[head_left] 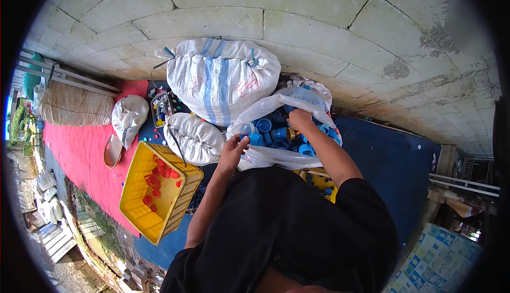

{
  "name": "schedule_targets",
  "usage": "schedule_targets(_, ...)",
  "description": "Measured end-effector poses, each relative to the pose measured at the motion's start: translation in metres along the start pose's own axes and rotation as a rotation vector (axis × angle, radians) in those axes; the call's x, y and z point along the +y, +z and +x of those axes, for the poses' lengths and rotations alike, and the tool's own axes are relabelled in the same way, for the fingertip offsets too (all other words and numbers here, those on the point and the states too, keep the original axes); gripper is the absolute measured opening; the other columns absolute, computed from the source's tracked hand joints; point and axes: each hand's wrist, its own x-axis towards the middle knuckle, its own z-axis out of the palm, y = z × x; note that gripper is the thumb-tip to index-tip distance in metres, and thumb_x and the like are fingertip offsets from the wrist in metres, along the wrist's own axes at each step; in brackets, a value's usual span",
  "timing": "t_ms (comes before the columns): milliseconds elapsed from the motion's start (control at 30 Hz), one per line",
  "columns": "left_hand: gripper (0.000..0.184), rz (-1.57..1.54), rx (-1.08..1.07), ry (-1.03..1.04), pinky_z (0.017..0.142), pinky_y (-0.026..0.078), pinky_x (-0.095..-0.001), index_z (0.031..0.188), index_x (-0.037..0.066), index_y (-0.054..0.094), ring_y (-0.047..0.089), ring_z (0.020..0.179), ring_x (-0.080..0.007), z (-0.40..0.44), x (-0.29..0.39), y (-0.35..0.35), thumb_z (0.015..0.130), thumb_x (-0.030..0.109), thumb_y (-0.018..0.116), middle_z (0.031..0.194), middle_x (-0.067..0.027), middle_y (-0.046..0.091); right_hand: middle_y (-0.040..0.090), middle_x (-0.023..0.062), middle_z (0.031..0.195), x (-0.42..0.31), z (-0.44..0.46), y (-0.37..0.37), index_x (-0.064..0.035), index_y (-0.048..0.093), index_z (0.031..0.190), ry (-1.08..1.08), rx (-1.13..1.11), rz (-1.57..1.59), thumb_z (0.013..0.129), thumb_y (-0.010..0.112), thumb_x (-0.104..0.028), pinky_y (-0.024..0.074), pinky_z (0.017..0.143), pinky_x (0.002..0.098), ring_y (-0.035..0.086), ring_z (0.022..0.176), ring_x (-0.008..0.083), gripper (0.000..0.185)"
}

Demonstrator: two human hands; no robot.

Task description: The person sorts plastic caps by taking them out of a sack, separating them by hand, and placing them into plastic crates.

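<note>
A large white plastic sack (276, 157) lies open in front of me, filled with blue plastic caps (263, 125) of differing sizes. At its near left rim is my left hand (232, 152), with thumb and fingers closed around what looks like a small blue cap (245, 138). My right hand (300, 119) reaches into the sack from the right, fingers curled downward among the caps. What its fingertips hold, if anything, is hidden. A tan-coloured ring or cap (291, 133) shows just below that hand.
To the left stands a tilted yellow crate (159, 229) with red caps inside. Tied white sacks (249, 75) lean against the block wall (297, 32). Another yellow container (325, 182) is partly under my body. A small tray of mixed caps (160, 109) sits behind.
</note>
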Motion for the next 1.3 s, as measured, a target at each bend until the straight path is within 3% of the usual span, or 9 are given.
schedule_targets(33, 0.046, 0.023, -0.025, -0.003, 0.077, 0.044, -0.0263, 0.123, 0.001, 0.058, 0.056, 0.086, -0.0109, -0.001, 0.004, 0.002, 0.095, 0.038, 0.062, 0.097, -0.0021, 0.063, 0.047, 0.0180, 0.144, 0.004, 0.014, 0.016, -0.0077, 0.068, 0.118, 0.001, 0.003, 0.002, 0.089, 0.060, -0.031, 0.0301, 0.114, 0.0454, 0.045, 0.132, 0.0345, 0.038)
schedule_targets(100, 0.046, 0.030, -0.024, 0.001, 0.077, 0.044, -0.0266, 0.124, 0.001, 0.058, 0.056, 0.086, -0.0109, -0.001, 0.006, 0.003, 0.095, 0.037, 0.062, 0.097, -0.0020, 0.063, 0.052, 0.0174, 0.138, 0.009, 0.038, 0.045, -0.0161, 0.066, 0.121, -0.030, 0.423, 0.072, 0.083, 0.065, -0.025, 0.0299, 0.114, 0.0471, 0.045, 0.131, 0.0356, 0.039)
schedule_targets(300, 0.042, -0.028, 0.039, -0.033, 0.076, 0.044, -0.0260, 0.122, 0.003, 0.060, 0.057, 0.086, -0.0104, -0.008, -0.006, -0.010, 0.096, 0.036, 0.062, 0.098, -0.0013, 0.064, 0.045, 0.0154, 0.146, -0.002, 0.027, 0.003, -0.0214, 0.055, 0.134, -0.029, 0.207, 0.119, 0.073, 0.073, -0.024, 0.0289, 0.115, 0.0486, 0.041, 0.135, 0.0347, 0.064)
schedule_targets(400, 0.038, -0.070, 0.108, -0.043, 0.075, 0.044, -0.0252, 0.119, 0.004, 0.062, 0.057, 0.086, -0.0092, -0.015, -0.010, -0.014, 0.096, 0.034, 0.061, 0.097, -0.0001, 0.065, 0.043, 0.0130, 0.148, -0.013, 0.027, -0.002, -0.0250, 0.043, 0.144, 0.009, 0.191, 0.008, 0.080, 0.066, -0.026, 0.0267, 0.116, 0.0487, 0.037, 0.138, 0.0354, 0.067)
schedule_targets(533, 0.035, -0.085, 0.148, -0.065, 0.073, 0.043, -0.0234, 0.118, 0.004, 0.061, 0.056, 0.083, -0.0077, -0.021, -0.013, -0.015, 0.097, 0.033, 0.059, 0.094, 0.0002, 0.063, 0.043, 0.0149, 0.148, -0.008, 0.074, 0.040, -0.0181, 0.053, 0.136, 0.045, 0.335, -0.014, 0.079, 0.067, -0.028, 0.0284, 0.115, 0.0484, 0.038, 0.137, 0.0358, 0.060)
schedule_targets(633, 0.035, -0.075, 0.156, -0.068, 0.073, 0.043, -0.0242, 0.116, 0.004, 0.062, 0.056, 0.086, -0.0081, -0.027, -0.014, -0.014, 0.096, 0.033, 0.061, 0.096, -0.0005, 0.065, 0.052, 0.0144, 0.139, -0.006, 0.101, 0.045, -0.0103, 0.058, 0.131, 0.186, 0.442, 0.199, 0.093, 0.047, -0.026, 0.0295, 0.115, 0.0448, 0.043, 0.134, 0.0319, 0.043)
schedule_targets(833, 0.034, -0.065, 0.173, -0.103, 0.073, 0.044, -0.0243, 0.121, 0.002, 0.059, 0.056, 0.082, -0.0085, -0.041, -0.007, -0.012, 0.098, 0.028, 0.058, 0.092, -0.0004, 0.062, 0.051, 0.0154, 0.140, 0.002, 0.127, 0.067, -0.0080, 0.056, 0.132, 0.132, 0.832, 0.231, 0.094, 0.046, -0.028, 0.0303, 0.114, 0.0451, 0.043, 0.133, 0.0332, 0.044)
schedule_targets(1033, 0.034, -0.087, 0.236, -0.140, 0.073, 0.044, -0.0243, 0.121, 0.003, 0.059, 0.057, 0.083, -0.0089, -0.055, -0.022, -0.014, 0.098, 0.028, 0.059, 0.102, -0.0009, 0.065, 0.047, 0.0164, 0.144, 0.000, 0.108, 0.028, -0.0068, 0.051, 0.136, 0.127, 0.607, 0.259, 0.094, 0.045, -0.023, 0.0273, 0.115, 0.0461, 0.040, 0.136, 0.0337, 0.045)
schedule_targets(1300, 0.034, -0.087, 0.228, -0.166, 0.073, 0.044, -0.0243, 0.122, 0.004, 0.059, 0.057, 0.085, -0.0088, -0.060, -0.031, -0.019, 0.098, 0.028, 0.058, 0.104, -0.0011, 0.065, 0.050, 0.0167, 0.140, 0.019, 0.109, 0.044, -0.0102, 0.057, 0.130, 0.068, 0.649, 0.242, 0.089, 0.052, -0.017, 0.0327, 0.113, 0.0447, 0.044, 0.132, 0.0340, 0.041)
